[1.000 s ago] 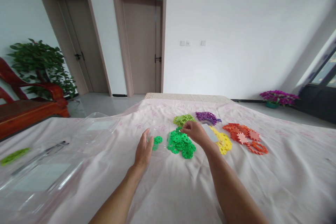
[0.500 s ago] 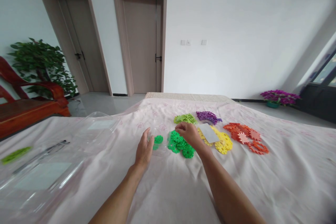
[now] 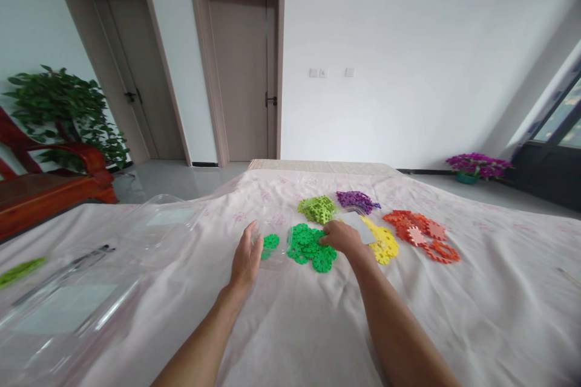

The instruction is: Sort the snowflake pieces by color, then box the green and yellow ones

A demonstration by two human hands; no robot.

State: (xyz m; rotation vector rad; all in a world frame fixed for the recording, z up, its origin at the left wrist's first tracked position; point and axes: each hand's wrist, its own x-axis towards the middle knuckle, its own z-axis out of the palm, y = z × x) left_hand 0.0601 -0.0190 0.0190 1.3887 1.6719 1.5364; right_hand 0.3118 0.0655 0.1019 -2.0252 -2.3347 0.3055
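My left hand (image 3: pixel 246 256) grips the left side of a clear plastic box (image 3: pixel 282 257), thumb toward me and fingers at its far side. Inside the box lie a few green notched discs (image 3: pixel 271 242). To its right, a pile of green notched discs (image 3: pixel 306 243) is spread on the cloth. My right hand (image 3: pixel 342 236) is down at the right edge of this pile, fingers pinched together on a green disc; the fingertips are partly hidden. Under and beyond my right wrist lie yellow discs (image 3: pixel 385 245) and a clear lid with a white label (image 3: pixel 364 228).
Lime pieces (image 3: pixel 319 208) and purple pieces (image 3: pixel 356 201) lie behind the green pile. Orange-red pieces (image 3: pixel 420 233) are on the right. Larger clear containers (image 3: pixel 68 308) and a dark slender item (image 3: pixel 63 272) lie at left on the pale tablecloth (image 3: pixel 290 332).
My right hand has come down from above the box's right side to the right edge of the green pile. My left hand stays at the box. The view has shifted slightly.
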